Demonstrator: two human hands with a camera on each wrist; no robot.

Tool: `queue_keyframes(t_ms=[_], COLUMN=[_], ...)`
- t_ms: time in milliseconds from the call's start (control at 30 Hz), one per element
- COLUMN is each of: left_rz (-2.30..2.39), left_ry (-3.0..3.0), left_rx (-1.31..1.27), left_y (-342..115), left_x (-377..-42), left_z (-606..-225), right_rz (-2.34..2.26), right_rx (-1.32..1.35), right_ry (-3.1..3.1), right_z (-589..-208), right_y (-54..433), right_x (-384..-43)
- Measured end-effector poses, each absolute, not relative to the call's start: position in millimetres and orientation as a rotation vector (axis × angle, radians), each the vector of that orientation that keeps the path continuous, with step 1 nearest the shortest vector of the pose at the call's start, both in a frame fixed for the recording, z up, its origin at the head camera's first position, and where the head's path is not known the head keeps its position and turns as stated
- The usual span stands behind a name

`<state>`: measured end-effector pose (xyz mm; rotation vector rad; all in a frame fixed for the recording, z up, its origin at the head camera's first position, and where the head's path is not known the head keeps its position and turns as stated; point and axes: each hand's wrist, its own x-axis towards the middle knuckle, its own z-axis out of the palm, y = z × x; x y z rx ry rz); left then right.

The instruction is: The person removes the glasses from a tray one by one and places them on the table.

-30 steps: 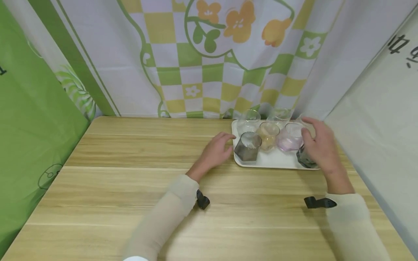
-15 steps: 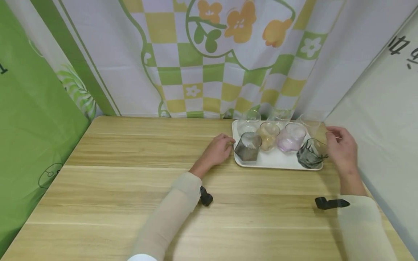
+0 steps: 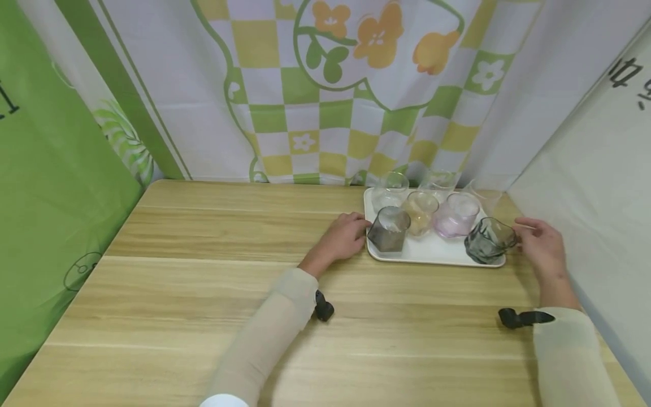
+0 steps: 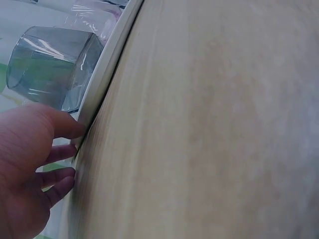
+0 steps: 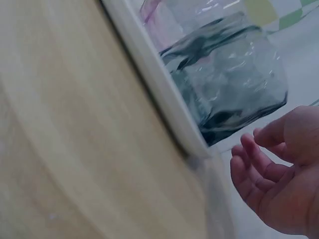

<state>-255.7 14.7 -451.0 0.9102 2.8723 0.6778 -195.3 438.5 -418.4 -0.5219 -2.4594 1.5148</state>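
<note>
White tray (image 3: 432, 253): fingers parted, our left hand (image 3: 343, 237) touches its left edge while our right hand (image 5: 286, 191) is loosely curled, lower fingers visible only in right-wrist view.

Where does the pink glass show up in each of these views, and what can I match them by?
Head: the pink glass is right of center, just right of the amber glass.
Left wrist: top left, partly behind the gray glass.
Right wrist: at the top edge, cut off by it, beyond the dark wavy glass.
Shared landmark: the white tray, its rim visible in all three.
</note>
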Motion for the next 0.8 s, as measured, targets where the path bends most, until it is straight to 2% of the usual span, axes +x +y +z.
queue_keyframes(t_ms=[500,800], left_rz=[0.724,0.765], left_ry=[2.851,2.815], left_rx=[0.978,0.998], left_y=[10,6], left_x=[-260,-264], left_z=[-454,-452], right_rz=[1.359,1.477], right_rx=[-0.457,-0.420], right_ry=[-2.676,-2.645], right_z=[-436,-439], right_y=[442,444], right_x=[-197,-200])
